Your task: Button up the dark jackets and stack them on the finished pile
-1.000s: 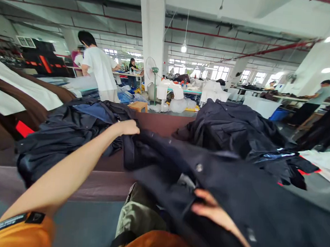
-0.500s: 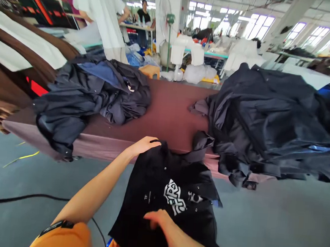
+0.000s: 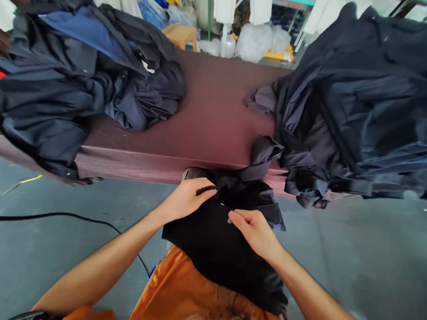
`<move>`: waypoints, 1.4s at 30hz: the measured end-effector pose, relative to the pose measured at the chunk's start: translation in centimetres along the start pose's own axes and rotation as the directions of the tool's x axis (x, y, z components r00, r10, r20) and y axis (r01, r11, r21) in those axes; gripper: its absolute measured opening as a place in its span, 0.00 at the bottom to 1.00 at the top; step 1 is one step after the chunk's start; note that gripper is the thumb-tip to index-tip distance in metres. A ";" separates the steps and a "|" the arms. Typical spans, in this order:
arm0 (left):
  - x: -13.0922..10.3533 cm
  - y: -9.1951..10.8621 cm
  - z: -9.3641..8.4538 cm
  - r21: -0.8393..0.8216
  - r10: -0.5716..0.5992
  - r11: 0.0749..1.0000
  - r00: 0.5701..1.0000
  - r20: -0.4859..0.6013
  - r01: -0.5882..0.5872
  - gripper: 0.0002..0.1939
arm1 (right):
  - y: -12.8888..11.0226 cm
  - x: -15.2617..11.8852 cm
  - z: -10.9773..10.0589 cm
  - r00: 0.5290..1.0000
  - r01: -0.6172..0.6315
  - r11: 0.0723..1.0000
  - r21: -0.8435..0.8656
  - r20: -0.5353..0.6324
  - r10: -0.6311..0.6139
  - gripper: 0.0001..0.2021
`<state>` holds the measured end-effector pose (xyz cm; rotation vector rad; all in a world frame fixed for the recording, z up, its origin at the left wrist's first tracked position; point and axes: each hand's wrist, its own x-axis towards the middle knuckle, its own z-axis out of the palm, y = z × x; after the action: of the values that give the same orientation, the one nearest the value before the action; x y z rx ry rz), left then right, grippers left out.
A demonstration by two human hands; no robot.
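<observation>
A black garment (image 3: 207, 233) with a round metal button lies across my lap, its far part reaching to the table edge. My left hand (image 3: 186, 202) pinches a dark edge of it between thumb and fingers. Close by on the right, my right hand (image 3: 254, 230) has thumb and forefinger closed on the cloth beside the button (image 3: 230, 220). Both hands are just in front of the table. The white print on the garment is out of sight.
A brown-covered table (image 3: 217, 116) stands in front of me. It bears a heap of dark garments (image 3: 57, 74) on the left and a larger heap (image 3: 380, 104) on the right, both hanging over the edge. A black cable (image 3: 65, 214) runs along the floor at left.
My view has tipped down. My right hand has moved up and forward to the garment near my left hand and closed on it. The cloth has been folded over, covering the white print.
</observation>
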<state>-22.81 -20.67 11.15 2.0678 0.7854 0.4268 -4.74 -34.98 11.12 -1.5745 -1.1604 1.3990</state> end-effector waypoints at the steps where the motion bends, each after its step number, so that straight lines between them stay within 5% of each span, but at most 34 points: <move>1: -0.2 0.5 -0.4 0.015 0.025 1.000 0.999 -0.038 -0.024 0.11 | -0.3 0.2 0.5 0.997 -0.075 0.996 0.056 -0.017 0.076 0.25; 5: -1.3 2.8 -1.8 0.095 0.113 0.991 0.979 -0.168 -0.098 0.10 | -0.3 0.4 3.7 0.937 -0.345 0.869 0.353 0.069 0.344 0.22; 10: -3.7 3.0 0.4 0.283 0.307 0.913 0.952 0.000 -0.295 0.07 | 0.5 0.1 5.8 0.927 -0.216 0.698 0.683 -0.080 0.366 0.16; 17: -5.8 1.1 4.1 0.228 0.237 0.942 0.970 0.063 -0.245 0.09 | 2.1 -0.6 6.4 0.886 -0.199 0.698 0.688 -0.178 0.428 0.27; 22: -6.3 1.1 4.1 0.190 0.217 0.953 0.970 0.112 -0.236 0.09 | 2.1 -1.3 6.4 0.896 -0.195 0.674 0.712 -0.149 0.418 0.29; 29: -6.9 1.1 4.4 0.158 0.180 0.970 0.982 0.053 -0.186 0.09 | 2.6 -1.4 6.1 0.924 -0.183 0.848 0.498 -0.207 0.322 0.31; 42: -6.3 0.8 5.3 0.229 0.189 0.948 0.970 0.151 -0.220 0.06 | 3.4 -1.8 6.7 0.918 -0.207 0.853 0.479 -0.206 0.339 0.29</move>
<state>-24.26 -28.43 8.67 2.3945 0.5711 0.3188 -10.79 -38.12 7.57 -1.5702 -0.4025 1.4324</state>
